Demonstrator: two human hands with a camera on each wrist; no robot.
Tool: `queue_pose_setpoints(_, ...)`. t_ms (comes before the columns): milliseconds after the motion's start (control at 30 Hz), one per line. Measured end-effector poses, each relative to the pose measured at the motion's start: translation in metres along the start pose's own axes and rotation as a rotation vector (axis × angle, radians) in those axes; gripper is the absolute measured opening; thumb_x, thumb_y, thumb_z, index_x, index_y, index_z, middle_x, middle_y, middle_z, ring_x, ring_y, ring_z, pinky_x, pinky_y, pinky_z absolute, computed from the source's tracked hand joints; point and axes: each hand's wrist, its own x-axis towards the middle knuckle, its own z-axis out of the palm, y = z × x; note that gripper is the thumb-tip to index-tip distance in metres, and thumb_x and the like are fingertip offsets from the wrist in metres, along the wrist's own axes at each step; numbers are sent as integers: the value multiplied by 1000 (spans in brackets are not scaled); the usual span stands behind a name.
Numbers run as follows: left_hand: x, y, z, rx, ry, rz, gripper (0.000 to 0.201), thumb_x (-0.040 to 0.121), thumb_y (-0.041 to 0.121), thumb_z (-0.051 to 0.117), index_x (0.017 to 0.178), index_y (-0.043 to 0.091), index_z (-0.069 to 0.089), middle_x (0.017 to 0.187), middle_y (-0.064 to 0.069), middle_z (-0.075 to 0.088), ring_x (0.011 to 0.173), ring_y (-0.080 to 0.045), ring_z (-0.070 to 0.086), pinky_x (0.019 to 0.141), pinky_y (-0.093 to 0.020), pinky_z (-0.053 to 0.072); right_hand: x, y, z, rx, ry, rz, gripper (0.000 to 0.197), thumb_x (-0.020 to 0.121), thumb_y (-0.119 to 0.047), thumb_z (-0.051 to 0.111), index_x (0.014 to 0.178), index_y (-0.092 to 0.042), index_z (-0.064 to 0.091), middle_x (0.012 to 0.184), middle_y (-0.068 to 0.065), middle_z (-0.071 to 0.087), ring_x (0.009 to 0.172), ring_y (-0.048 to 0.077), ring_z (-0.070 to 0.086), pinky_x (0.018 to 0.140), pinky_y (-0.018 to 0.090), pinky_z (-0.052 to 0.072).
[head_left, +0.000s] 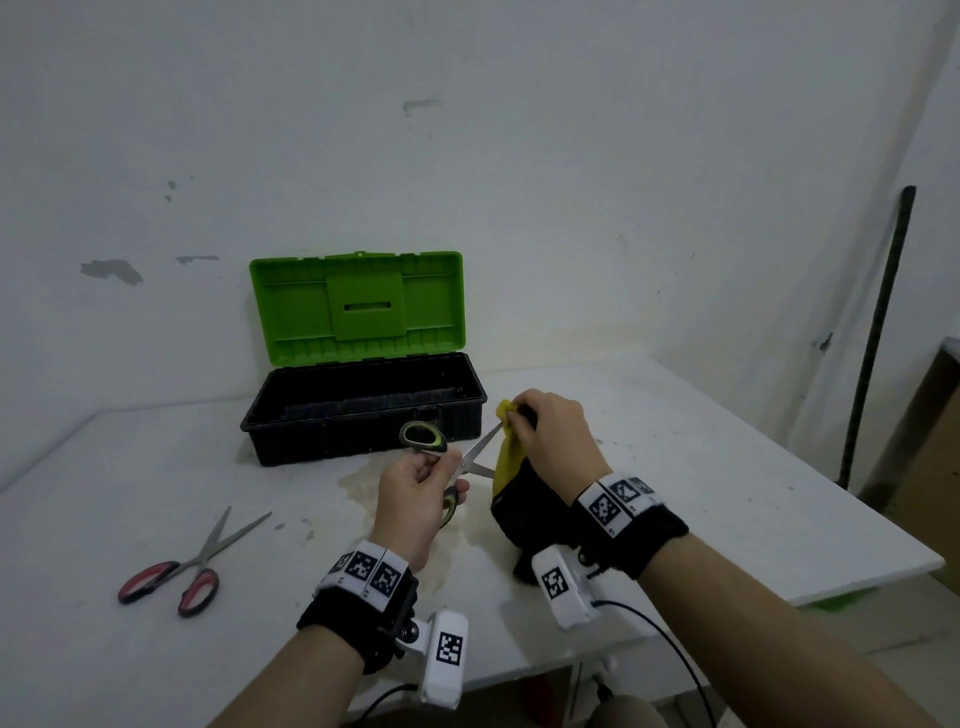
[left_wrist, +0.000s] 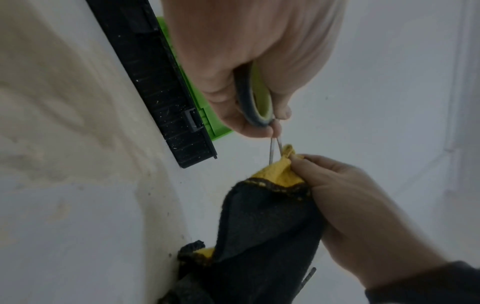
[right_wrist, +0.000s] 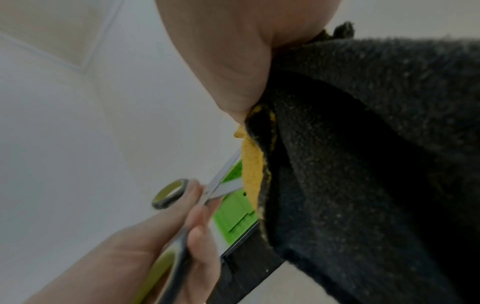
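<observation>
Gaping green scissors (head_left: 482, 445) at yellow cloth (head_left: 506, 457) edge, toolbox (head_left: 358, 439) close behind.

blocked: open toolbox (head_left: 363, 436) at back, red scissors (head_left: 200, 558) on left | free: table (head_left: 701, 441) to right

A white table (head_left: 675, 467), stained yellowish near its middle, fills the lower half of the frame, bearing an open black toolbox (head_left: 363, 410) with a raised green lid (head_left: 358, 301) at centre, red-handled scissors (head_left: 192, 561) at lower left, and the lower end of a black-and-yellow cloth (head_left: 524, 519) right of centre.
</observation>
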Motion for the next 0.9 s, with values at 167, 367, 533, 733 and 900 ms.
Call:
queue_pose_setpoints(167,3,2,-1,-95,28,-68,19,96,17,66,96,-2,68,78,-11,67,59,-12,65,58,-24,55,0,8,-12,34,69,26,13,94,-25,59,95,-16,69,89,2,70,83,19,62,76,31,50)
queue_pose_setpoints(367,4,7,4,-226,46,-174,24,100,22,61,96,-1,66,84,-14,64,62,-16,62,56,-26,57,-21,-12,-19,60,-13,-89,11,92,-24,62,98,-18,71,91,-5,71,82,10,61,74,19,43)
queue_pose_setpoints(533,-1,5,6,-264,-70,-196,28,102,21,55,104,-2,71,94,-14,72,72,-17,66,67,-27,58,-29,-24,-4,21,-131,-168,13,92,-23,61,100,-18,71,94,0,70,87,16,61,77,25,46)
queue_pose_setpoints(733,-6,0,5,-230,-67,-153,25,100,19,59,107,-3,69,90,-13,72,79,-18,68,74,-30,56,-36,-32,10,2,-143,-185,16,94,-22,58,96,-13,71,86,5,61,79,21,59,72,39,51)
queue_pose_setpoints(900,-4,0,0,-260,-40,-148,19,100,17,59,101,3,72,84,-10,74,77,-17,69,68,-27,56,-50,-34,9,35,-242,-298,16,92,-20,60,103,-19,73,91,3,61,82,19,59,73,35,51)
